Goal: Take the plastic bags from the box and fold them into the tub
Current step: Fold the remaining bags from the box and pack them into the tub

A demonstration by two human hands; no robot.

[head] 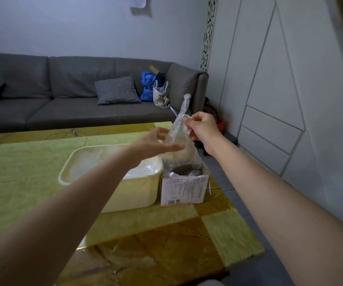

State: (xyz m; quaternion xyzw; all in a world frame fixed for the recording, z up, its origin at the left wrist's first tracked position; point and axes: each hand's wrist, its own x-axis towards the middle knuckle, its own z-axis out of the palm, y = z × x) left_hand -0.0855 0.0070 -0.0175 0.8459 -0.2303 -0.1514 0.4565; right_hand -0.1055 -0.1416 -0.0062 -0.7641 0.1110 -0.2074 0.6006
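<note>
free: bare bench [166, 234] in front of tub and box | blocked: tub [112, 195] touching box [184, 189] | box mouth: filled by plastic bag [179, 147]

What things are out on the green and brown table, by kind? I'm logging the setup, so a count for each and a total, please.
Cream plastic tub: 1
White printed cardboard box: 1
Clear plastic bag lifted above the box, pinched by the right hand, left hand open against it: 1
Total: 3
More bags in the box cannot be counted.

Grey sofa [63, 100] against pale wall [84, 27], checked cushion [117, 90]; green-gold tiled table [166, 234]
</note>
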